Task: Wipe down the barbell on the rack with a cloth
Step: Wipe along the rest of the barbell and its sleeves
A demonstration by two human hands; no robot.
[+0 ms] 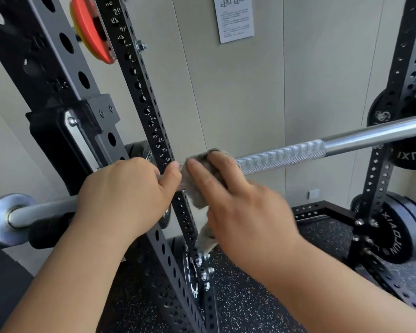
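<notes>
Currently the wiping step is in hand. The left hand (127,191) is curled round the barbell (286,158) shaft, apparently steadying it. Just beside it, the right hand (238,203) grips a grey cloth (197,186) draped over the bar. Knurled, then smooth shaft runs beyond the right hand toward the far rack upright (404,68). Next move: slide the cloth along that length under firm pressure.

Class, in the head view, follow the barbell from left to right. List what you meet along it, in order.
Along the barbell: end collar → left hand gripping the shaft → grey cloth under the right hand → knurled section → smooth section.
</notes>
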